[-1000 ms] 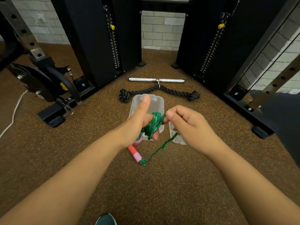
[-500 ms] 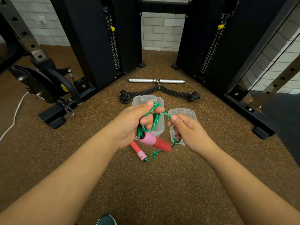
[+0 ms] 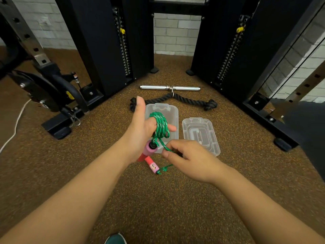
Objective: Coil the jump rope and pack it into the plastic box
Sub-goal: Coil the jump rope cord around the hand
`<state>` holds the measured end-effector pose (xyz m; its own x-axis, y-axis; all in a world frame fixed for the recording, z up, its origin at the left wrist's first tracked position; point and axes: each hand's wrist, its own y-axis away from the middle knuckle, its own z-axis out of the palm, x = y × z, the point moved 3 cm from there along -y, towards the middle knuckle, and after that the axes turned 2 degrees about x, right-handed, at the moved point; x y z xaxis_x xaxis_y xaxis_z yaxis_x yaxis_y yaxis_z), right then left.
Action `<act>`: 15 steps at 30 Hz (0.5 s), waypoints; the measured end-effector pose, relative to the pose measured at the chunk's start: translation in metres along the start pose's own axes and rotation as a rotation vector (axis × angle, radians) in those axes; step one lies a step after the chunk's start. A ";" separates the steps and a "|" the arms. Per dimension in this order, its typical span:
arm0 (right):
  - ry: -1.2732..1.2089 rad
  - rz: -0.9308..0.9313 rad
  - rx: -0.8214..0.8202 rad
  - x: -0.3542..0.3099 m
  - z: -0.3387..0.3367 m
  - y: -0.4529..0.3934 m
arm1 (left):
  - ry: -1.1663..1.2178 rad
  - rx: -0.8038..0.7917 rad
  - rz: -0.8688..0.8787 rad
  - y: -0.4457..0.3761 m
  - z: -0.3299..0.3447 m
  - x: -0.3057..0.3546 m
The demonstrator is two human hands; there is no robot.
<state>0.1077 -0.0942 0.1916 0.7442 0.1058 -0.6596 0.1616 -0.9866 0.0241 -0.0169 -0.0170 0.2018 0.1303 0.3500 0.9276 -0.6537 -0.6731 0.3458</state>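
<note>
A green braided jump rope (image 3: 160, 125) is wound in several loops around the fingers of my left hand (image 3: 140, 131), thumb pointing up. One pink-and-red handle (image 3: 148, 150) hangs under that palm. My right hand (image 3: 186, 159) pinches the loose rope strand just below the coil. The second handle (image 3: 152, 165) lies on the floor between my hands, with rope trailing from its end. The clear plastic box (image 3: 173, 113) sits open on the floor behind my left hand, partly hidden by it. Its clear lid (image 3: 200, 135) lies to the right of the box.
A black tricep rope (image 3: 193, 101) and a chrome bar handle (image 3: 169, 88) lie on the brown speckled floor beyond the box. Black cable-machine towers stand left and right. A rack foot (image 3: 58, 127) juts out at left. A white cord (image 3: 14, 129) runs along the far left.
My right hand has dropped from beside the coil to below it, bringing the strand down. The left hand has turned so its thumb points up and the hanging handle has swung under the palm.
</note>
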 end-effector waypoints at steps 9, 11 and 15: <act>-0.419 0.139 0.097 0.006 -0.024 0.002 | -0.417 0.011 -0.029 -0.001 -0.004 -0.013; -0.509 0.166 0.113 0.010 -0.026 0.001 | -0.382 -0.003 -0.043 0.005 0.002 -0.006; -0.642 0.201 0.106 0.014 -0.029 -0.001 | -0.383 -0.086 -0.030 0.009 -0.006 -0.012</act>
<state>0.1364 -0.0884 0.2039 0.2156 -0.1431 -0.9659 -0.0278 -0.9897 0.1404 -0.0288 -0.0232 0.1924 0.4083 0.0887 0.9086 -0.7038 -0.6033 0.3751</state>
